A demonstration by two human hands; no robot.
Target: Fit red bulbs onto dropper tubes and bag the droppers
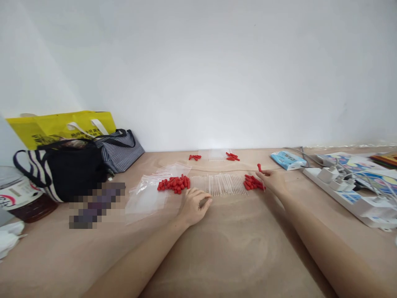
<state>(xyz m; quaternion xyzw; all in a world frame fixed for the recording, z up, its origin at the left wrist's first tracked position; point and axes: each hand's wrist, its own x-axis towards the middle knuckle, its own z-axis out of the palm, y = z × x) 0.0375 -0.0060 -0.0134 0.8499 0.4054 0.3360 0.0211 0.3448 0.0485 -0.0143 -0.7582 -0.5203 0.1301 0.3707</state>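
Pixelated dark object, forearms cropped below, left hand hiding some clear sticks' ends

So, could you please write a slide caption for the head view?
Right hand holding a red piece beside a pile of red pieces, left hand near a row of clear tubes.

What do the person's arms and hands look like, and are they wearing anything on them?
The left hand and right hand have no gloves. The left forearm and right forearm look slim and bare: no sleeves, watch or bracelet shows.
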